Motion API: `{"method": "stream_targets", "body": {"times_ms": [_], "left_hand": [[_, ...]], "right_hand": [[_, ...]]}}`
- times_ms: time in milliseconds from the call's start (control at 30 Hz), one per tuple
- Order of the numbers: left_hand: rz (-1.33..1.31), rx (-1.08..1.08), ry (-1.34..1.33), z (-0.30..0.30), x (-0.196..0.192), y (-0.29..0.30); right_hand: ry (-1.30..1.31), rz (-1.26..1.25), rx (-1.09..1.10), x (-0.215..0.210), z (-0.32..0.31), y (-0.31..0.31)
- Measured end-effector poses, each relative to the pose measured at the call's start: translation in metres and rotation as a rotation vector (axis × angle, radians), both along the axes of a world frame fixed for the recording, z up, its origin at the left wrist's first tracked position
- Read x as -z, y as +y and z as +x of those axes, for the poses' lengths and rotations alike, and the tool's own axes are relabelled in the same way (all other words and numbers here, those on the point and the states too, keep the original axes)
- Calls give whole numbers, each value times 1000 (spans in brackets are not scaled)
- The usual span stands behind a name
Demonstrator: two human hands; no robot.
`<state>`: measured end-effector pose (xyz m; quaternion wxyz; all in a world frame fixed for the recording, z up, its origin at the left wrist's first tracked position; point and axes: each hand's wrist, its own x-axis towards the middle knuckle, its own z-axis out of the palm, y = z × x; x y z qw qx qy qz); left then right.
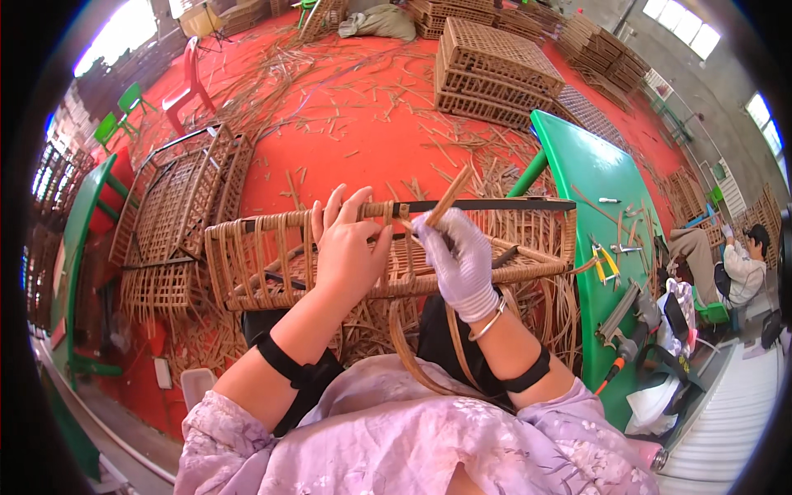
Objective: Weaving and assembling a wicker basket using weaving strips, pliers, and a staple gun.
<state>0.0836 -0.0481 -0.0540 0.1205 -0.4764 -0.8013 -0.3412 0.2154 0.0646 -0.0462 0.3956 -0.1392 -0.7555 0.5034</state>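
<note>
A long woven rattan frame [293, 290] lies across my lap, with strips wrapped around its upper rail and a dark band showing along the bare part. My left hand [351, 252], ungloved, is at that rail: some fingers stretch up past it, while the thumb and forefinger curl against it. Just to the right, my right hand [455, 260] wears a pale glove and pinches a flat rattan strip [450, 195], whose end sticks up above the rail. Beneath the hands, other loose strips [408, 351] hang down over my lap. Part of the strip is hidden by the gloved fingers.
At right stands a green table [590, 177] with yellow-handled pliers [606, 262] and other tools. Another woven frame [177, 198] rests at left, near a red chair [188, 87]. Stacked woven panels [495, 70] stand behind; scraps litter the red floor. A person [738, 268] sits far right.
</note>
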Motion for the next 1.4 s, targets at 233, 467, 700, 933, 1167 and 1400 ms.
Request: {"method": "stream_targets", "body": {"times_ms": [233, 467, 700, 933, 1167, 1400], "left_hand": [[-109, 41, -72, -12, -21, 3], [-161, 88, 62, -17, -29, 9], [-195, 119, 109, -27, -31, 14], [-307, 214, -34, -34, -46, 21], [-336, 360, -109, -47, -49, 31], [-436, 502, -458, -67, -48, 38]], "right_hand": [[-49, 429, 159, -38, -51, 37], [-441, 484, 211, -25, -85, 68], [-797, 491, 80, -41, -100, 70], [-1081, 363, -66, -44, -104, 71], [-554, 440, 167, -17, -82, 60], [13, 521, 231, 0, -27, 24]]}}
